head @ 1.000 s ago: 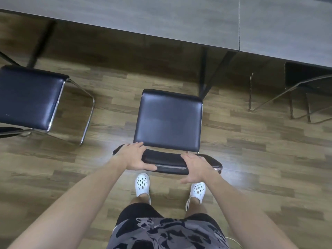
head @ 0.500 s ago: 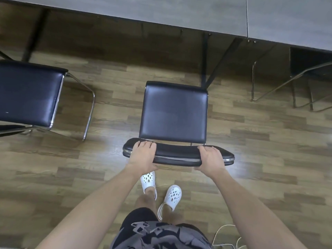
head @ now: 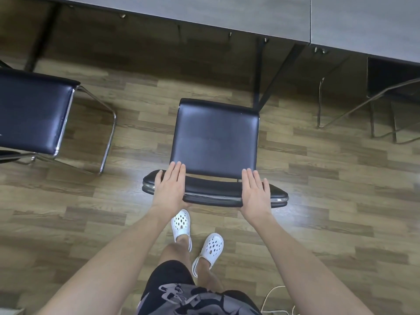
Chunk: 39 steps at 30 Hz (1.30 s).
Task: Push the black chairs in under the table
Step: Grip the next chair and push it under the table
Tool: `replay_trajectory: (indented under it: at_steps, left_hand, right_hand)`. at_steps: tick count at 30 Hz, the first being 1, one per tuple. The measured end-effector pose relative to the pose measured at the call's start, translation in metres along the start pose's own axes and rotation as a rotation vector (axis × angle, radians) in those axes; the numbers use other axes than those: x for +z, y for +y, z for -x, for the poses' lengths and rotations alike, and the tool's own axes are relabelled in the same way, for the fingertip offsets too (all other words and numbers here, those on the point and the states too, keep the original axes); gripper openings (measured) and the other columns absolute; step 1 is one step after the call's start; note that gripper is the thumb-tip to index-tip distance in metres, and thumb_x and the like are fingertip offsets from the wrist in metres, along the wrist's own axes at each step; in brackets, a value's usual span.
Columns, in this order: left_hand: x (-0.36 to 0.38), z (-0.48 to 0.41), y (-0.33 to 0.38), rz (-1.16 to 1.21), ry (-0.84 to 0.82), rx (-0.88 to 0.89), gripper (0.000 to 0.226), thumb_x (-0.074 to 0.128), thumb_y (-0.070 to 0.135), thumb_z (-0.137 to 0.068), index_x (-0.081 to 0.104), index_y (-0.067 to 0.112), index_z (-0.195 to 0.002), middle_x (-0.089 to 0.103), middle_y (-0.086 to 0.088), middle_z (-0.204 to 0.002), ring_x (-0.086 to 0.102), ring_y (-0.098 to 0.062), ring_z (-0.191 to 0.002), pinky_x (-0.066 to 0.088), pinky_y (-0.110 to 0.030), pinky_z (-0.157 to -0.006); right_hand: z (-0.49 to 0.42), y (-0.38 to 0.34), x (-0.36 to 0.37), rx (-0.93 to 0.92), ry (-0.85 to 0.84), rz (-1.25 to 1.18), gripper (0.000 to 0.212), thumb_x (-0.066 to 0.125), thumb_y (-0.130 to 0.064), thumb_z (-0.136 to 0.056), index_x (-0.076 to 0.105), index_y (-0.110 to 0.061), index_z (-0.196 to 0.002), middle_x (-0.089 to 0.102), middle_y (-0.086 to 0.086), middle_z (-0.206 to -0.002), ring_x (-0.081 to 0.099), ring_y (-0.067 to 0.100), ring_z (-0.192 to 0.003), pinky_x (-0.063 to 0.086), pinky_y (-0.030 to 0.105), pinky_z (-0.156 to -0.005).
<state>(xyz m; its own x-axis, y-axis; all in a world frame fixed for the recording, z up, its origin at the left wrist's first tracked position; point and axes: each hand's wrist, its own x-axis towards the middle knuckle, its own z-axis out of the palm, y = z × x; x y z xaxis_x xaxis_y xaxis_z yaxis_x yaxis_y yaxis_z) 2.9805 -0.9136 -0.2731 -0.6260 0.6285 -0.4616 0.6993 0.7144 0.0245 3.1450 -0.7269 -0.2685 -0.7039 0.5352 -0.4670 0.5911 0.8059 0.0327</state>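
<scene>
A black chair [head: 216, 142] with a padded seat stands in the middle of the wooden floor, its front edge just short of the grey table [head: 227, 14]. My left hand [head: 169, 187] lies flat on the left part of its backrest [head: 213, 189], fingers stretched forward. My right hand [head: 255, 192] lies the same way on the right part. Both palms press against the rear of the backrest. A second black chair [head: 29, 112] stands out from the table at the left. A third chair [head: 391, 78] at the right sits under the table.
Black table legs [head: 259, 71] rise just beyond the middle chair's front right corner. The left chair's chrome frame [head: 106, 142] reaches toward the middle chair. My feet in white clogs [head: 180, 223] stand behind the backrest. A pale cable [head: 272, 298] lies on the floor at bottom right.
The middle chair has slid forward toward the table, and I have stepped after it. My fingers, curled on the backrest before, now lie straight and flat.
</scene>
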Motion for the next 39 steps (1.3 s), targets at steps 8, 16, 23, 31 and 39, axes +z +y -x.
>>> replay_trajectory:
  at_steps: [8, 16, 23, 31, 39]
  left_hand:
    - [-0.003, -0.001, 0.003, -0.041, -0.011, -0.014, 0.135, 0.074, 0.070, -0.065, -0.007, 0.009, -0.154, -0.003, -0.004, -0.164, -0.008, -0.019, -0.150, 0.007, -0.044, -0.119]
    - [-0.010, -0.004, 0.007, -0.042, -0.024, -0.024, 0.134, 0.074, 0.069, -0.065, -0.006, 0.007, -0.154, -0.001, -0.005, -0.164, -0.004, -0.019, -0.150, 0.009, -0.043, -0.119]
    - [-0.017, -0.017, 0.006, -0.072, -0.029, -0.051, 0.135, 0.071, 0.072, -0.064, -0.006, 0.007, -0.154, 0.000, -0.005, -0.163, -0.003, -0.019, -0.150, 0.010, -0.043, -0.119]
    - [-0.027, -0.030, 0.006, -0.067, -0.010, -0.050, 0.135, 0.072, 0.072, -0.064, -0.004, 0.007, -0.154, 0.001, -0.005, -0.163, -0.002, -0.020, -0.150, 0.010, -0.043, -0.119]
    - [-0.038, -0.051, 0.006, -0.048, 0.003, -0.058, 0.134, 0.075, 0.070, -0.062, 0.000, 0.008, -0.154, 0.009, -0.005, -0.162, 0.006, -0.021, -0.150, 0.011, -0.044, -0.119]
  right_hand:
    - [0.003, -0.001, -0.002, 0.016, 0.058, -0.026, 0.110, 0.066, -0.001, -0.079, -0.016, -0.010, -0.152, -0.013, 0.005, -0.163, -0.013, 0.024, -0.150, -0.003, 0.044, -0.119]
    - [-0.002, 0.001, -0.004, 0.004, 0.071, -0.010, 0.110, 0.066, -0.001, -0.080, -0.016, -0.010, -0.152, -0.013, 0.006, -0.163, -0.012, 0.024, -0.150, -0.007, 0.045, -0.118]
    - [-0.017, 0.000, -0.005, 0.014, 0.079, 0.015, 0.113, 0.068, 0.000, -0.077, -0.015, -0.011, -0.152, -0.009, 0.004, -0.163, -0.009, 0.022, -0.150, -0.010, 0.046, -0.116]
    - [-0.033, 0.001, -0.011, 0.036, 0.036, 0.029, 0.124, 0.081, -0.013, -0.072, -0.013, -0.011, -0.153, -0.006, 0.003, -0.164, -0.005, 0.022, -0.151, -0.007, 0.048, -0.117]
    - [-0.054, 0.004, -0.024, 0.026, 0.059, 0.037, 0.116, 0.075, -0.007, -0.076, -0.013, -0.008, -0.152, -0.003, 0.005, -0.164, -0.004, 0.023, -0.151, -0.003, 0.048, -0.118]
